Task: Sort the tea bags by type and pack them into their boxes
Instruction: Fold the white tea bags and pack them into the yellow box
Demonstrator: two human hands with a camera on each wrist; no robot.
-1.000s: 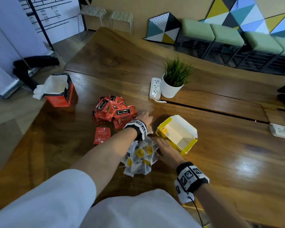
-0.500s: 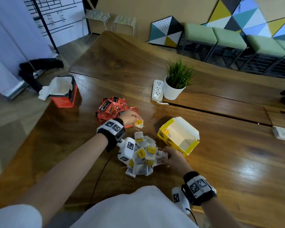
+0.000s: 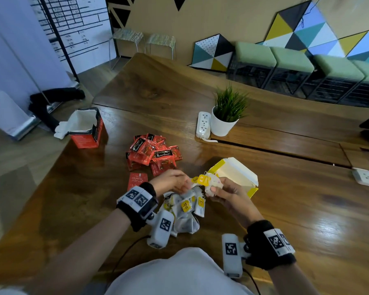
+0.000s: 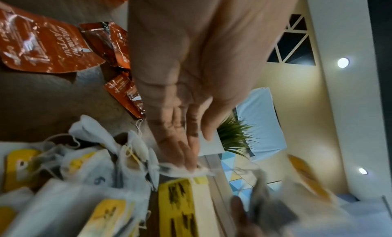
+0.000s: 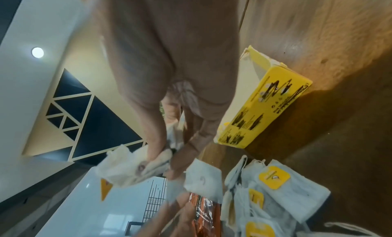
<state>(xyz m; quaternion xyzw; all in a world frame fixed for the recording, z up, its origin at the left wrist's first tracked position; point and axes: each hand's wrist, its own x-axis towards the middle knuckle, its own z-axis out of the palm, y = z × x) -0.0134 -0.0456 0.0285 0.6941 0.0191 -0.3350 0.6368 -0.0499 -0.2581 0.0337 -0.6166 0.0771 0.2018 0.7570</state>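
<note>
Red sachets point(image 3: 152, 153); yellow box point(image 3: 234, 177); white yellow-tagged tea bags point(image 3: 185, 209)

A small potted plant point(image 3: 226, 116) stood on the wooden tabletop point(image 3: 307, 209), a white power strip point(image 3: 203, 125) just beside it. Green-cushioned stools point(image 3: 290, 60) lined the far wall under coloured triangle panels point(image 3: 303, 33).

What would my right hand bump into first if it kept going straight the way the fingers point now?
Most likely your left hand: the right hand, gripping white tea bags, points leftward at it, and they're nearly touching. The open yellow box sits just beyond and to the right, off that line. Depth is uncertain.
</note>
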